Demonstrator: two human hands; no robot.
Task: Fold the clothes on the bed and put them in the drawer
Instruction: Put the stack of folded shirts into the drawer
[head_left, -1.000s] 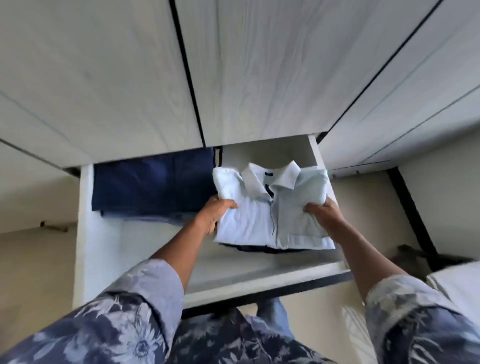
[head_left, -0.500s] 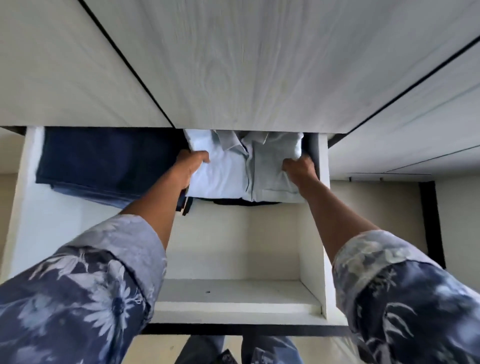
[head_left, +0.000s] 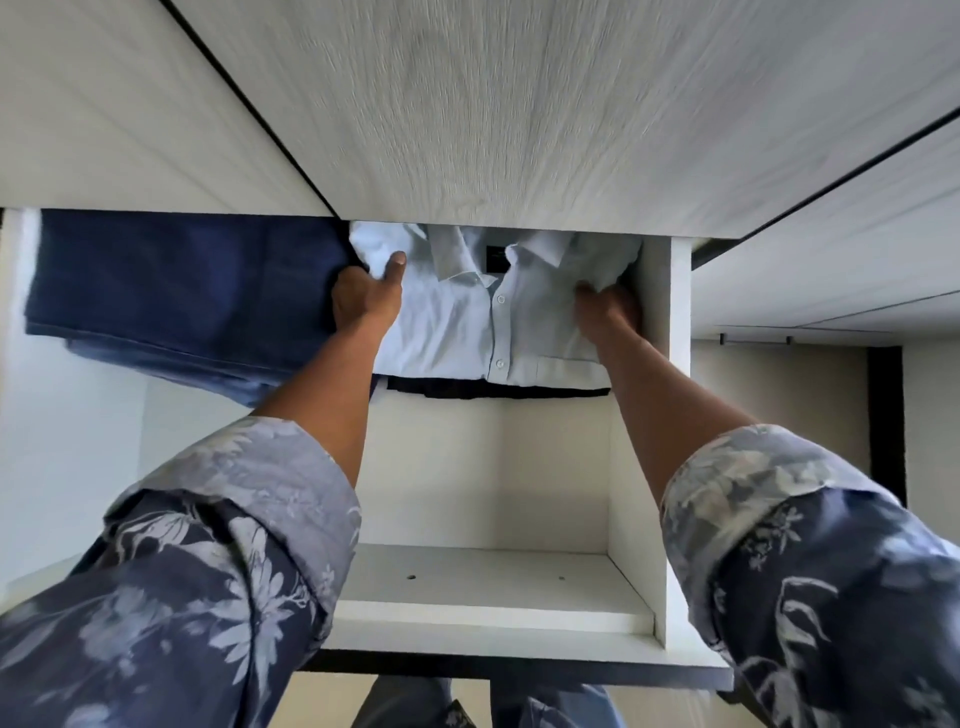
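Nearest: person's legs in jeans (head_left: 405, 701) under the drawer front, and two rolled-up floral sleeves, L sleeve (head_left: 182, 597) and R sleeve (head_left: 805, 571), w/ bare forearms reaching in. The white drawer (head_left: 636, 467) is pulled out; its front panel has two small holes on the inside, and the white bottom shows in the near part.

Further in, both hands are on the light-blue shirt (head_left: 457, 322). It lies folded, collar up and facing the back, button strip down the middle, in the R rear part of the drawer w/ its far edge tucked just under the wardrobe front. It sits on top of a dark garment (head_left: 493, 388), of which only a thin edge pokes out on the near side.

L hand (head_left: 363, 296) is at the shirt's L edge: thumb laid flat on top of the cloth, the other fingers down in the gap btwn shirt and the navy pile, so hidden, but it reads as a pinch on that edge. R hand (head_left: 608, 306) is at the shirt's R edge, close to the drawer's R wall, fingers (head_left: 592, 293) curled into bunched cloth; a bit blurred.

Beside the shirt on the L, touching it, a folded navy garment (head_left: 182, 280) w/ a lighter blue layer beneath.

Furthest: pale wood-grain wardrobe doors (head_left: 519, 104) w/ dark gaps btwn them.
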